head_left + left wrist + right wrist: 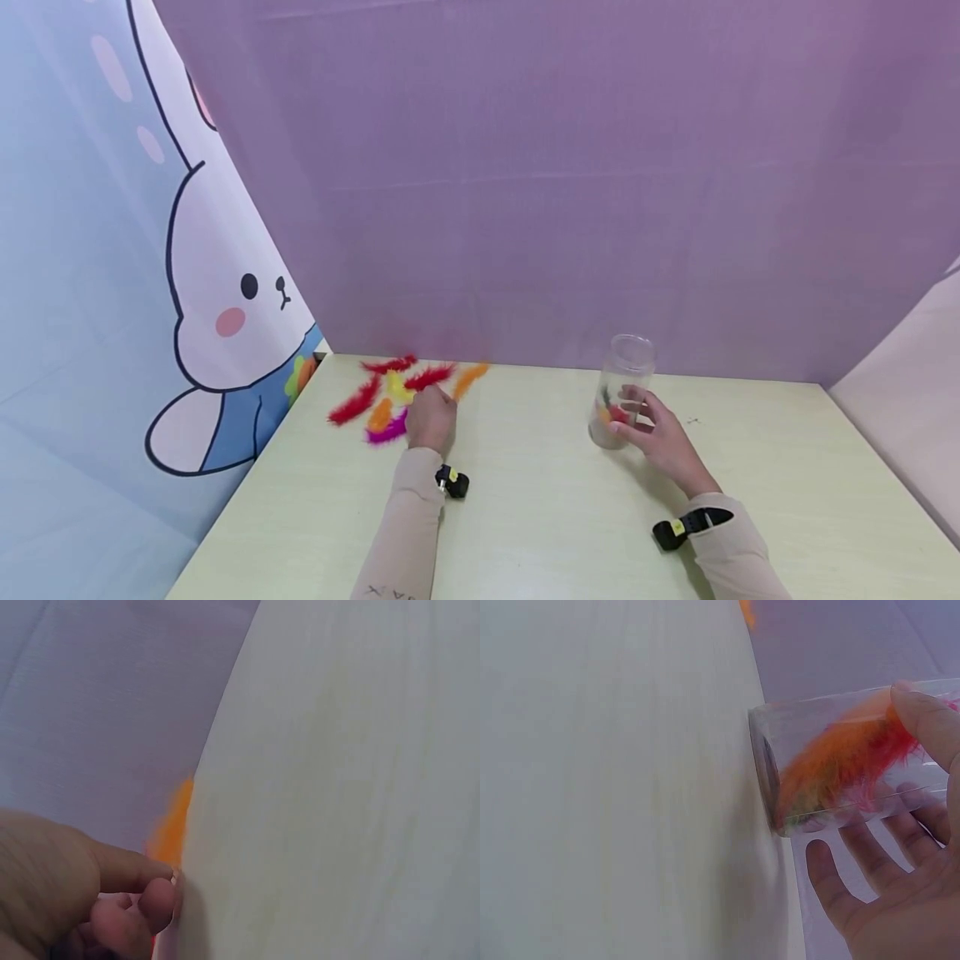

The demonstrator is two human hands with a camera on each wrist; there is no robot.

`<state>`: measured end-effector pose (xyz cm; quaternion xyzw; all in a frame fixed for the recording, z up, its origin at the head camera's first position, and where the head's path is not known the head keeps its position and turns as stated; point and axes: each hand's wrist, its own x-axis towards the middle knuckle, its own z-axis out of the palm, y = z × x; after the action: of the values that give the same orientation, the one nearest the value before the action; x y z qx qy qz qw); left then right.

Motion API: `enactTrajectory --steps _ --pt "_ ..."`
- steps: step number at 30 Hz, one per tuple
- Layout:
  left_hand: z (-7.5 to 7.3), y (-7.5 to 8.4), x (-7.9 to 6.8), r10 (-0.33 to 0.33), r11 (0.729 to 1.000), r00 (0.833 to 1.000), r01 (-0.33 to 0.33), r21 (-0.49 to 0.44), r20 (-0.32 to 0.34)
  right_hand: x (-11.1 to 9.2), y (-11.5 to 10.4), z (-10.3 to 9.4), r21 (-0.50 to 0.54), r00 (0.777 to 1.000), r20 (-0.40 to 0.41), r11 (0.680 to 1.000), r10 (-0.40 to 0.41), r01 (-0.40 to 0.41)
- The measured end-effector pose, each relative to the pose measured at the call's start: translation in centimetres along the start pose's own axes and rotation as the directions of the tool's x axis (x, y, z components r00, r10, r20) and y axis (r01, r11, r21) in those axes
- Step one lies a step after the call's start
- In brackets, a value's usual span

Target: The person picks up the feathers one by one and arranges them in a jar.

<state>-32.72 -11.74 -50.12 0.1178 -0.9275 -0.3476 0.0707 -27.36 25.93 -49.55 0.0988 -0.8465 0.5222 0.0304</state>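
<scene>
My left hand [432, 417] is over a loose group of feathers at the back left of the table; its thumb and fingertips meet at the near end of an orange feather [470, 381]. In the left wrist view, that orange feather [174, 825] sticks out beyond the curled fingers. My right hand [660, 433] holds a tall clear jar [632, 354] by its side, thumb on one side and fingers on the other. The jar stands upright on the table. Orange, red and green feathers [840, 754] lie inside it.
Around the left hand lie red feathers [355, 402], a yellow feather [397, 387], another orange feather [380, 415] and a purple feather [386, 427]. A purple curtain [562, 183] hangs behind the pale table [540, 517]. A rabbit-print cloth [217, 333] hangs at left.
</scene>
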Motion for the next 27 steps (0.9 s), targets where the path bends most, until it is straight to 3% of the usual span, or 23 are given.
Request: enactTrajectory --steps 5,13,18,27 --pt "-0.4 0.5 -0.1 0.008 1.0 1.0 -0.008 -0.016 0.019 -0.1 -0.2 0.0 0.008 1.0 0.0 1.0 -0.005 0.005" --pt "-1.1 1.5 -0.1 0.105 0.994 0.994 -0.106 -0.011 -0.018 0.0 -0.1 0.0 -0.002 1.0 -0.002 1.0 0.001 -0.001" --pt "-1.4 2.4 -0.2 0.132 0.991 0.991 -0.132 -0.037 0.0 0.0 -0.2 -0.1 0.004 1.0 0.004 1.0 -0.003 0.003" --pt "-1.9 3.5 -0.6 0.234 0.968 0.972 -0.235 -0.084 -0.023 -0.3 -0.3 0.1 -0.015 1.0 -0.001 1.0 -0.005 0.005"
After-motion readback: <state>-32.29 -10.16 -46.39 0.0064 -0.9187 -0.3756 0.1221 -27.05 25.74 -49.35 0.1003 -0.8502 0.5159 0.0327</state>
